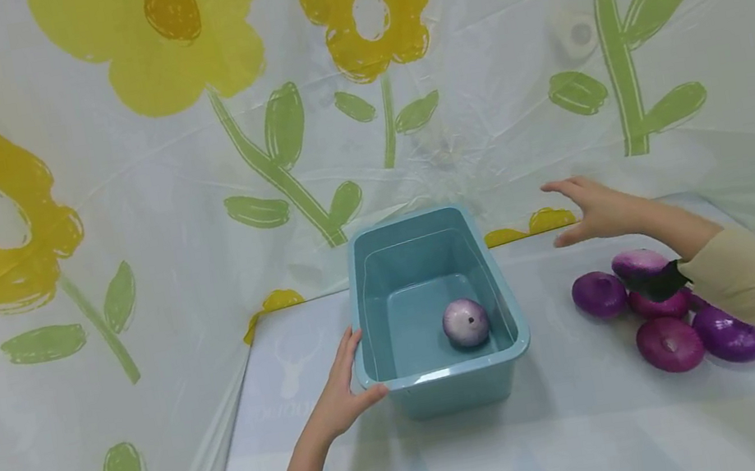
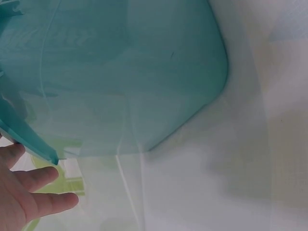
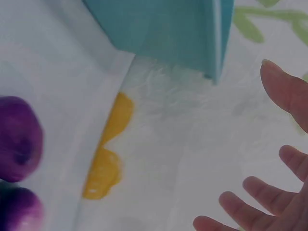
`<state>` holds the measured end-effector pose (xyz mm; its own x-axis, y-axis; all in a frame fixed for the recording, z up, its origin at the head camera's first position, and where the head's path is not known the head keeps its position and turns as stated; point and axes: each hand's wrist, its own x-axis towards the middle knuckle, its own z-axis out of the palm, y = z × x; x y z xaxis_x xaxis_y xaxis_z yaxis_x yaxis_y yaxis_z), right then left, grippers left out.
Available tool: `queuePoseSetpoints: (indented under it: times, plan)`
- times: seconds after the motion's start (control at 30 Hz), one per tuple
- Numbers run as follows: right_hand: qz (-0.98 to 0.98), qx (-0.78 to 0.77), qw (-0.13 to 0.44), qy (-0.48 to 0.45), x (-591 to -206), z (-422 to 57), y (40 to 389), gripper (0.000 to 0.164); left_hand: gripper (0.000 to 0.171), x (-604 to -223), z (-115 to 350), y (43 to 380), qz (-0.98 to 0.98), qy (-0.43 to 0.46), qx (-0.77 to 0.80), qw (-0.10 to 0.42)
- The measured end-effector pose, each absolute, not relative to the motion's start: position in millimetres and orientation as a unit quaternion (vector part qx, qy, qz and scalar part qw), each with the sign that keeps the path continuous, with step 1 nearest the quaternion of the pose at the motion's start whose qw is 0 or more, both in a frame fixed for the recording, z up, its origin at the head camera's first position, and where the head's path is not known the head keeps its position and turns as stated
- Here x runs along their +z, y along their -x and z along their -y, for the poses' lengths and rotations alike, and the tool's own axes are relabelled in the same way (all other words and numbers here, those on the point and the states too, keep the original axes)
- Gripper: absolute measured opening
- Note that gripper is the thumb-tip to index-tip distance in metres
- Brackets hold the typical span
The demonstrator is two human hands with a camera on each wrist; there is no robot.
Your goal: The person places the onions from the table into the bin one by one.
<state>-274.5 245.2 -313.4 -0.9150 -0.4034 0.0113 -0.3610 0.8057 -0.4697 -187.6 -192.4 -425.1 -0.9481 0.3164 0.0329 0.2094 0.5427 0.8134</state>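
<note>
A blue-green plastic bin (image 1: 451,386) stands on the white table with one purple-and-white onion (image 1: 465,322) inside it. At the bin's near left corner is my left hand (image 1: 341,396), its fingers spread along the outside of the rim. The left wrist view shows those fingers (image 2: 36,179) extended beside the rim, not wrapped round it. My right hand (image 1: 598,211) is in the air to the right of the bin, thumb and fingers apart, holding nothing. Below it lies a group of purple onions (image 1: 670,344), partly covered by the right forearm and a black wrist strap.
A white cloth with yellow flowers and green leaves (image 1: 284,122) hangs behind the table and down its left side. The white tabletop (image 1: 583,434) extends in front of the bin. The onion pile sits near the table's right side.
</note>
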Motion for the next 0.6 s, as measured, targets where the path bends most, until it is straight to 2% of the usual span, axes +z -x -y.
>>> queuePoseSetpoints:
  times: [0.33,0.6]
  plan:
    - [-0.937,-0.304,0.053,0.161,-398.0,-290.8,270.1,0.092,0.090,-425.2,192.3,188.2,-0.875,-0.150,0.455,0.064]
    - [-0.932,-0.322,0.057,0.159,-446.2,-295.1,262.0,0.087,0.090,-426.2,193.5,188.0,-0.878,-0.150,0.451,0.063]
